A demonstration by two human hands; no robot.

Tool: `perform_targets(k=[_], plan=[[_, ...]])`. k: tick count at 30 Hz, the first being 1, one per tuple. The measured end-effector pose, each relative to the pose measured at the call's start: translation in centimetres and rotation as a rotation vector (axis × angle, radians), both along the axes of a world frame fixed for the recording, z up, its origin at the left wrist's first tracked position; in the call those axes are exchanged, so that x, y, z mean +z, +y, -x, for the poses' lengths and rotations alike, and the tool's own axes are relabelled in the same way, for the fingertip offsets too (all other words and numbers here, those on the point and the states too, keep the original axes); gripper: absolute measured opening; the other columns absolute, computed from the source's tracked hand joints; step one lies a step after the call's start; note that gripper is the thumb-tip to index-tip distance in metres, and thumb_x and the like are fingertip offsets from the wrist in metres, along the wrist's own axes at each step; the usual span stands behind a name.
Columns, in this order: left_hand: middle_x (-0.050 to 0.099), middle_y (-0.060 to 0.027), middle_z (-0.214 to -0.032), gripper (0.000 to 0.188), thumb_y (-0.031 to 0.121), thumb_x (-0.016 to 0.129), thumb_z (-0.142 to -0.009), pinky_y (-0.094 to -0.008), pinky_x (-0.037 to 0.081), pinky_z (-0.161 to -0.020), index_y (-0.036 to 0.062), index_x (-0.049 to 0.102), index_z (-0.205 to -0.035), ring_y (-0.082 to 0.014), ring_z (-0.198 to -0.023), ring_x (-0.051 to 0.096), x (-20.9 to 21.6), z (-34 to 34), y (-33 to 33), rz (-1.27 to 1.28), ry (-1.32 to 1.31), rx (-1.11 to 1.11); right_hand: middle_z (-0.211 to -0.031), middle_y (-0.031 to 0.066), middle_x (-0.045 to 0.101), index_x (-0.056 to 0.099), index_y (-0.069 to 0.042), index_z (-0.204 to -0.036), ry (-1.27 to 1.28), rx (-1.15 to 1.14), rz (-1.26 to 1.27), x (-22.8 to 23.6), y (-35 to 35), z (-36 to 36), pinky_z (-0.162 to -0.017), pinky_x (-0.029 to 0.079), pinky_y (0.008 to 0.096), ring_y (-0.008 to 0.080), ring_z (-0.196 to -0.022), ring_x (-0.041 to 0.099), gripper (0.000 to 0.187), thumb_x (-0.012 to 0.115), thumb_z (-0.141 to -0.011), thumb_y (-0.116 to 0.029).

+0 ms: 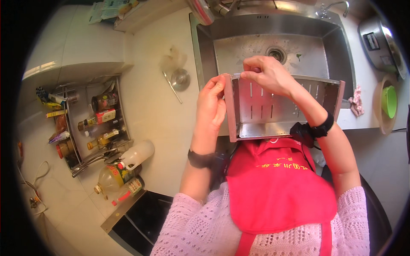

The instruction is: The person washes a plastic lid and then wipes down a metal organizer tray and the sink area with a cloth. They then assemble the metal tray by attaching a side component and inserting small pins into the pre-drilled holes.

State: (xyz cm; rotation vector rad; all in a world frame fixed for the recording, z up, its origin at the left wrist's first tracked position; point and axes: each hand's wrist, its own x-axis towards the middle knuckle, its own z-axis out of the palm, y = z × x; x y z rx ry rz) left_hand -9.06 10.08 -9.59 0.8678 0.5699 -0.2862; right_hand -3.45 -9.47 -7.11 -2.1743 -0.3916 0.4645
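A slotted stainless-steel drain basket with brownish-pink end panels is tilted against the front of the sink, close to my red apron. My left hand grips its far left corner, thumb against the end panel. Just right of that corner, my right hand is closed in a pinch over the far rim. Whether its fingertips hold the rim or some small part there is hidden. Beyond the basket lies the metal sink, with a round drain and a green scrap on its floor.
Left on the counter are a round metal lid, a thin metal stick, a rack of bottles and an oil bottle near the black cooktop. To the right are a cloth, a metal pot and a green bowl.
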Motion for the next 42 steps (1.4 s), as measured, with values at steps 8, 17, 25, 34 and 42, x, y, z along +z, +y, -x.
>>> perform_targets(k=[8, 17, 25, 34, 42], plan=[[0.061, -0.0072, -0.101, 0.015, 0.012, 0.057, -0.094, -0.0326, 0.049, -0.085, 0.002, 0.059, -0.105, -0.0185, -0.093, 0.058, -4.3, -0.3, 0.8, 0.031, 0.126, -0.027, -0.087, 0.0189, 0.067, 0.068, -0.008, -0.094, 0.167, 0.037, 0.071, -4.1, 0.3, -0.9, -0.076, 0.049, 0.0403, 0.0336, -0.085, 0.065, 0.025, 0.061, -0.08, -0.027], [0.064, -0.0051, -0.108, 0.028, 0.017, 0.056, -0.093, -0.036, 0.044, -0.09, 0.005, 0.057, -0.118, -0.0187, -0.104, 0.056, -7.5, 0.3, 2.7, 0.043, 0.154, -0.119, -0.101, 0.0174, 0.068, 0.065, -0.005, -0.112, 0.093, 0.027, 0.106, -5.6, -4.9, -0.7, -0.086, 0.048, 0.0357, 0.0303, -0.099, 0.064, 0.03, 0.056, -0.087, -0.021], [0.062, -0.003, -0.109, 0.03, 0.027, 0.058, -0.092, -0.0358, 0.04, -0.09, 0.0086, 0.061, -0.115, -0.0164, -0.103, 0.054, -5.1, 0.9, 2.7, -0.203, 0.103, -0.189, -0.105, 0.0014, 0.065, 0.06, -0.011, -0.12, 0.403, -0.896, -0.073, -4.6, -24.5, 5.2, -0.087, 0.042, 0.0279, 0.0122, -0.097, 0.057, 0.039, 0.057, -0.094, -0.04], [0.062, -0.0044, -0.079, 0.028, 0.023, 0.059, -0.091, -0.0272, 0.044, -0.065, -0.0029, 0.064, -0.099, -0.011, -0.072, 0.055, -6.0, 0.6, -2.0, -0.95, -0.03, -0.139, -0.133, 0.0066, 0.052, 0.049, -0.002, -0.134, 0.575, -0.826, -0.403, -9.1, -21.8, 9.1, -0.105, 0.03, 0.0291, 0.0157, -0.122, 0.045, 0.061, 0.06, -0.091, -0.044], [0.058, -0.0032, -0.071, 0.026, 0.023, 0.059, -0.09, -0.0276, 0.043, -0.058, -0.0024, 0.063, -0.095, -0.0108, -0.064, 0.052, -5.3, 0.2, -2.4, -0.955, -0.03, -0.132, -0.105, 0.0021, 0.063, 0.06, -0.009, -0.12, 0.751, -0.923, -0.703, -9.0, -22.2, 9.2, -0.081, 0.045, 0.026, 0.0113, -0.092, 0.056, 0.049, 0.05, -0.095, -0.05]])
